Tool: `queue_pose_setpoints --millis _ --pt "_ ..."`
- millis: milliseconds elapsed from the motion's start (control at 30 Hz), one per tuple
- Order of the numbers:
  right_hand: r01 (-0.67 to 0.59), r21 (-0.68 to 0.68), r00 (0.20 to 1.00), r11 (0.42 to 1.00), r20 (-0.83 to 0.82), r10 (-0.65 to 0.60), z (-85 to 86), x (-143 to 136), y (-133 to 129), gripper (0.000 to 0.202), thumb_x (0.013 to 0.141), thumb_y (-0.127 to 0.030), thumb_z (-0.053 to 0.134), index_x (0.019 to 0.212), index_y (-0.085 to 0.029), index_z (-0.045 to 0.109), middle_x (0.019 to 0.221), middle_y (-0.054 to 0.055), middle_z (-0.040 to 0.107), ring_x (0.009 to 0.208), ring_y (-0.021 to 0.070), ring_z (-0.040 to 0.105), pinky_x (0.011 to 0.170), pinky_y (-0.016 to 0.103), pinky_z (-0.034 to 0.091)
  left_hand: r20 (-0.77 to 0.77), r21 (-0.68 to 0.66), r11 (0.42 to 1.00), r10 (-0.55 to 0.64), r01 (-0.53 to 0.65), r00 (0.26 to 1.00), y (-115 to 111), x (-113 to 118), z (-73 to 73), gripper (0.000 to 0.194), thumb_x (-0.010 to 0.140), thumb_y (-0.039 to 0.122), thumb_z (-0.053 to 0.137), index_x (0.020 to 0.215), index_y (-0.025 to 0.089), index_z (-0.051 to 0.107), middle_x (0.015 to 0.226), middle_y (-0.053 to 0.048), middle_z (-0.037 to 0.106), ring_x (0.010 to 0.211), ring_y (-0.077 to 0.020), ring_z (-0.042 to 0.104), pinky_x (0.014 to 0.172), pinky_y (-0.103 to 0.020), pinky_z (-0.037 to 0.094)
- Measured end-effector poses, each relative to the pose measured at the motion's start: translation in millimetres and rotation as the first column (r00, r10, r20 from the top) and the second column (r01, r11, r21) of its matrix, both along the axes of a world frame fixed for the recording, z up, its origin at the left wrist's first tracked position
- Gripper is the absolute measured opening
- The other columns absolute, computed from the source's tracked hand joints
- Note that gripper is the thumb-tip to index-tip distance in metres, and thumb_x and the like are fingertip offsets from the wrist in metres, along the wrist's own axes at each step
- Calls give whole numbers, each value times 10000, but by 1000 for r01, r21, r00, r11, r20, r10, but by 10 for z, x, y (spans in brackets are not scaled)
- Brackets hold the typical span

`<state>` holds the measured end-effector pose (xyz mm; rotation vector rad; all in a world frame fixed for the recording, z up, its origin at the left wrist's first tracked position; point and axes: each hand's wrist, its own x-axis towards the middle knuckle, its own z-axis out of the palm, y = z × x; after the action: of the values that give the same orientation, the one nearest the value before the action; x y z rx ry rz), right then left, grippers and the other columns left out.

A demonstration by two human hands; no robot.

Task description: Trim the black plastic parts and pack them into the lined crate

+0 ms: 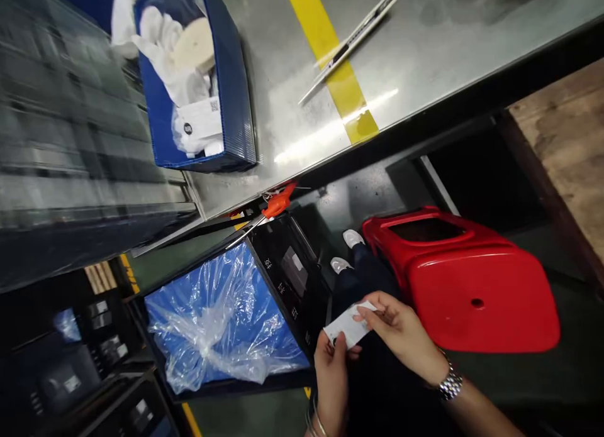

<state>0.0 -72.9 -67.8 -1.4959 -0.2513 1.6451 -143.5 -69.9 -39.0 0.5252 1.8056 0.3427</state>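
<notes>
Low in the view, a small white paper label (348,327) is held between my two hands. My left hand (331,368) pinches its lower left end between thumb and fingers. At the upper right end, my right hand (401,330) grips it the same way. Print on the label is too small to read. Just left of my hands stands a black crate (290,267) with white characters on its side. A knotted clear plastic bag (207,342) over something blue fills its top.
A metal workbench (425,60) carries a utility knife (352,47) and a blue bin (236,110) of white gloves and a tape roll. An orange-handled tool (278,201) hangs at the bench edge. A red stool (481,298) stands at right; more black crates (66,374) are lower left.
</notes>
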Motion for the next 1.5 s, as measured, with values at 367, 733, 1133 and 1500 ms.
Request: queue_pose_setpoints --millis 367,733,1133,1500 --pt "-252 97 967 963 -16 255 -352 -71 71 479 851 -629 607 804 -153 619 661 -22 603 561 99 563 544 254 482 50 120 990 63 -68 997 221 203 -137 414 678 513 765 881 152 745 873 -76 750 704 -151 626 665 -255 506" --pt "-597 115 787 794 279 551 -438 38 104 300 928 -419 608 801 -148 607 710 -27 608 599 94 577 564 239 495 101 129 972 184 -196 978 124 252 -87 372 633 462 792 868 175 765 832 -52 752 741 -168 658 709 -262 512" --pt "-973 17 197 232 587 785 -100 457 811 143 859 -297 711 922 -170 689 914 24 705 853 165 664 823 370 538 30 138 989 -65 60 997 70 259 -143 340 652 495 711 722 163 721 659 -46 694 604 -170 578 607 -280 472" --pt "-995 -65 17 73 614 789 -244 326 748 202 908 -335 664 797 -167 646 813 0 671 782 136 651 757 319 545 -113 230 912 -321 339 940 81 286 -164 275 793 402 570 754 168 711 709 -62 705 655 -185 622 630 -274 484"
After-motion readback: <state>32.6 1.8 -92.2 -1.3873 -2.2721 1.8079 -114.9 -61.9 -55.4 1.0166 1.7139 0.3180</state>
